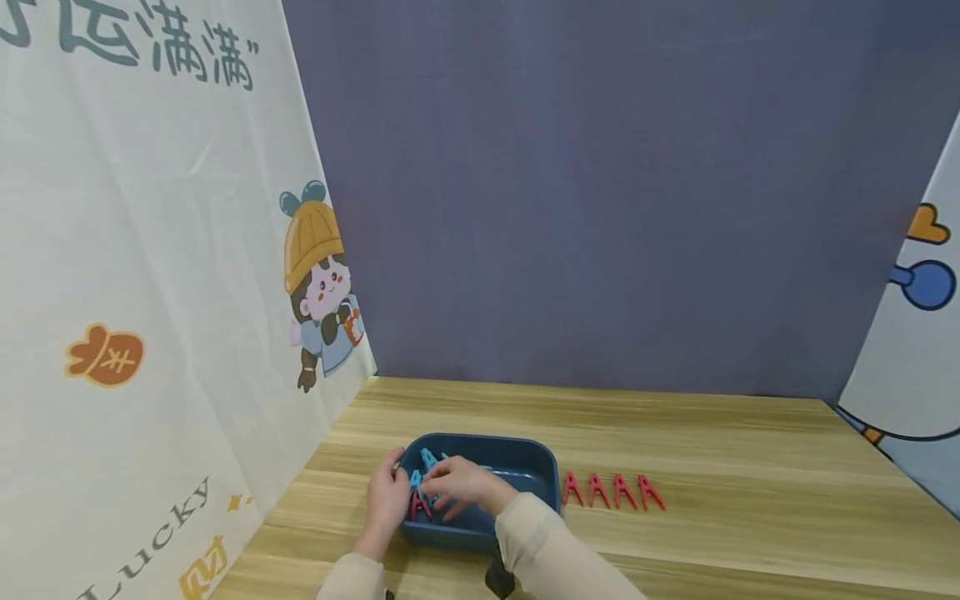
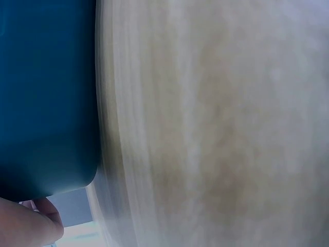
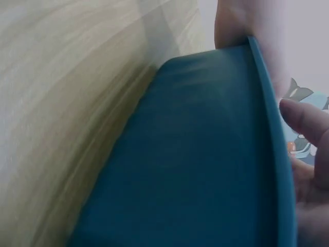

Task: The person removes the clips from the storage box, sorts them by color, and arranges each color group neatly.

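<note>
A dark blue plastic bin [image 1: 525, 447] stands on the wooden table. My left hand [image 1: 387, 498] grips its left wall, with fingers at the rim; in the left wrist view, that hand [image 2: 28, 224] shows beside the bin's corner. Inside the bin's left part lie a red clothespin [image 1: 420, 506] and several light blue clothespins [image 1: 428, 458]. Over them reaches my right hand [image 1: 465, 483], fingers spread and bent downward, close to the blue ones. In the right wrist view, the bin's wall [image 3: 180, 149] hides part of this hand [image 3: 313, 170], and its thumb stands apart from the fingers.
Several red clothespins [image 1: 620, 492] lie in a row on the table [image 1: 735, 467], just right of the bin. A printed white cloth [image 1: 187, 275] hangs on the left, and a grey-blue curtain [image 1: 585, 208] hangs behind the table.
</note>
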A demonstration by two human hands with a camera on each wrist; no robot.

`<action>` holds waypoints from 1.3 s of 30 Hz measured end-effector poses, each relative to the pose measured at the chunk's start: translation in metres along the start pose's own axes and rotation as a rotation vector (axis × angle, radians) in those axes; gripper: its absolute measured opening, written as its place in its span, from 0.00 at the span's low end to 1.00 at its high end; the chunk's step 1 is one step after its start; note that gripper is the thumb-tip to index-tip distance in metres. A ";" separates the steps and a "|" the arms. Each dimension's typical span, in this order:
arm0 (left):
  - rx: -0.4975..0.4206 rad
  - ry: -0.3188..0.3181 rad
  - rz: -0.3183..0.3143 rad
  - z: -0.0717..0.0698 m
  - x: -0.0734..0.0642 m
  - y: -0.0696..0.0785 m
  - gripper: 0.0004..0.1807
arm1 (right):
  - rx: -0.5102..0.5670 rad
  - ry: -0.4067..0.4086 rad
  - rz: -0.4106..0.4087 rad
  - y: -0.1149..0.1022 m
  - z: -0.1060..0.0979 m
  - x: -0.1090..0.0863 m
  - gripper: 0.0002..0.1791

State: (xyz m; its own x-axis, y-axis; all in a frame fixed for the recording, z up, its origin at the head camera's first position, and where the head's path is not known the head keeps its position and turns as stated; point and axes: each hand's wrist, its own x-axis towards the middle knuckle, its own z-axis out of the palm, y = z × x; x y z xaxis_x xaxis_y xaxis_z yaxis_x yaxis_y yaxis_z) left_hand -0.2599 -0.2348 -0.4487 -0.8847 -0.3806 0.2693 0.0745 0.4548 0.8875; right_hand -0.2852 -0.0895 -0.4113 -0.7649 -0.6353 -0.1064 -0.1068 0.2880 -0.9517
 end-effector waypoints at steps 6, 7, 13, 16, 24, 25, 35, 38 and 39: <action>-0.013 -0.009 -0.005 -0.001 0.000 0.000 0.21 | -0.001 -0.032 0.071 0.003 0.007 0.004 0.13; -0.014 -0.009 -0.004 -0.001 0.000 0.000 0.21 | 0.003 -0.029 0.078 0.004 0.008 0.004 0.13; -0.006 -0.001 0.004 -0.002 0.000 0.000 0.21 | 0.092 -0.015 0.108 0.006 0.011 0.008 0.17; -0.003 0.006 0.008 -0.002 -0.001 0.001 0.21 | 0.159 -0.027 0.122 0.009 0.013 0.011 0.19; -0.037 -0.004 -0.003 -0.001 0.000 0.001 0.21 | 0.246 -0.028 0.151 0.015 0.016 0.019 0.22; -0.043 -0.006 -0.007 -0.001 0.000 0.001 0.21 | 0.249 -0.025 0.154 0.015 0.016 0.019 0.23; -0.003 0.015 0.011 -0.001 0.001 0.002 0.21 | 0.245 -0.034 0.111 0.020 0.023 0.019 0.14; 0.009 0.024 0.015 -0.001 0.000 0.002 0.21 | 0.209 -0.042 0.066 0.021 0.025 0.018 0.10; 0.012 0.024 0.018 -0.001 0.000 0.003 0.20 | 0.202 -0.039 0.052 0.021 0.026 0.018 0.09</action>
State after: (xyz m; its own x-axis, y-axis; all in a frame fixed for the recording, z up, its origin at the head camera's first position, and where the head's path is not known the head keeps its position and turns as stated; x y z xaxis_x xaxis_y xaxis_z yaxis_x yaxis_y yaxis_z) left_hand -0.2595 -0.2343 -0.4462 -0.8718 -0.3915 0.2944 0.0849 0.4711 0.8780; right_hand -0.2848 -0.1131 -0.4410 -0.7405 -0.6518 -0.1638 0.0642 0.1739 -0.9827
